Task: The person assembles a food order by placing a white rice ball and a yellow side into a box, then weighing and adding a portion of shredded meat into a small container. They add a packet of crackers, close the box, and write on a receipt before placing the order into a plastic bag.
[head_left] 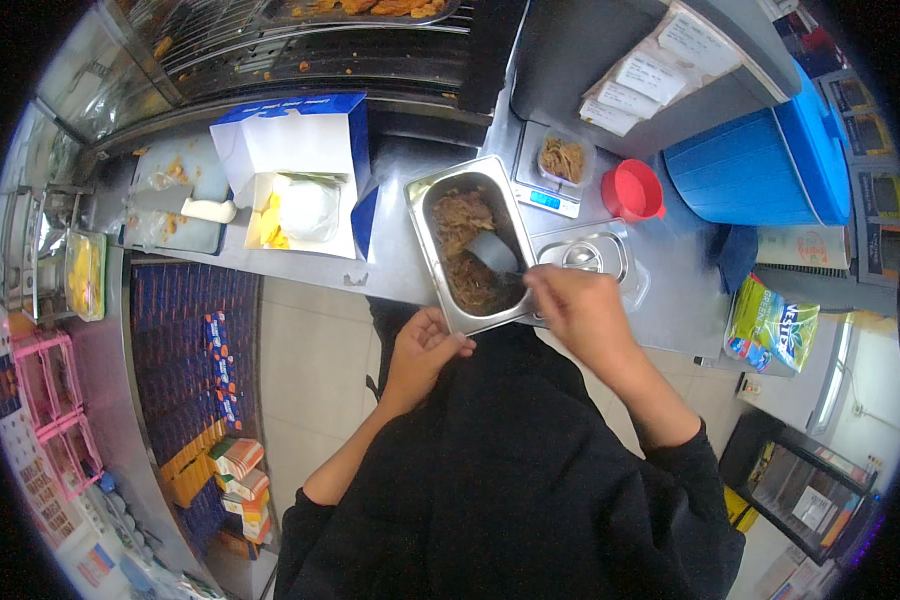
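Observation:
A deep steel food pan (422, 203) rests at the counter's front edge, partly filled with brown shredded food (465, 215). At its near left corner, my left hand (425, 352) grips the rim between thumb and fingers. My right hand (582, 308) is closed round the handle of a grey scoop (492, 252), whose cup sits in the shredded food. Behind the pan, a small clear tub (567, 160) with similar food stands on a digital scale (548, 200). A steel lid (580, 250) lies just right of the pan, partly hidden by my right hand.
A red cup (632, 190) and a blue bucket (760, 165) stand to the right. On the left are an open box (305, 165) with a wrapped white item and yellow pieces, and a cutting board (185, 170) with a knife (205, 210). A rack oven (300, 60) is behind.

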`<state>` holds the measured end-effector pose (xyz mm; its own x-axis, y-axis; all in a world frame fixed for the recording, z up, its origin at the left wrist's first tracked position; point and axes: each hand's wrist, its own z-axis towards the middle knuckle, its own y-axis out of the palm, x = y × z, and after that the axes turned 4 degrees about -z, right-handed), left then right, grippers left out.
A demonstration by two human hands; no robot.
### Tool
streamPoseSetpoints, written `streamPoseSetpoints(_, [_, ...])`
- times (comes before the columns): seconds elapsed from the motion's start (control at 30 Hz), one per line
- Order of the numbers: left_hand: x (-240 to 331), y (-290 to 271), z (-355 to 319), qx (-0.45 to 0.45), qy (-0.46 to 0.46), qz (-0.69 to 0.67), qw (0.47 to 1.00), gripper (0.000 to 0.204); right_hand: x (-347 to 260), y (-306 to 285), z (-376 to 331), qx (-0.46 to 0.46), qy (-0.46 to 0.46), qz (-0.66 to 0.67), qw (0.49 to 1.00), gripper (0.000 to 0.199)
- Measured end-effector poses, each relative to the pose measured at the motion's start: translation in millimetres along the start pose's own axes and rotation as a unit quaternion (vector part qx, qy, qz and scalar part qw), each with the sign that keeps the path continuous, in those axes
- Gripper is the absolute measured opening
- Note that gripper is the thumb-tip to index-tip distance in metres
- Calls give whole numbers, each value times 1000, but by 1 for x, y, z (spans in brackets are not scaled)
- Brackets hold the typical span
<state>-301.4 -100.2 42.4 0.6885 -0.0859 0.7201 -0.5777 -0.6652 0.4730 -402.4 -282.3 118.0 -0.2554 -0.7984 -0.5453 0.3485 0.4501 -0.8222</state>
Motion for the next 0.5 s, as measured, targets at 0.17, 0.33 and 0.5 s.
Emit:
streamPoseSetpoints(0.17, [1,2,1,-2,3,-7,1000,16,-13,25,9,-133,-37,-35,990,12])
streamPoseSetpoints(0.33, [2,2,2,-9,8,-5,1000,16,18,8,8,-66,155,161,973,18])
streamPoseSetpoints(0.5, [3,2,3,-8,5,5,1000,17,32,-15,-3,-45,271,282,919,22])
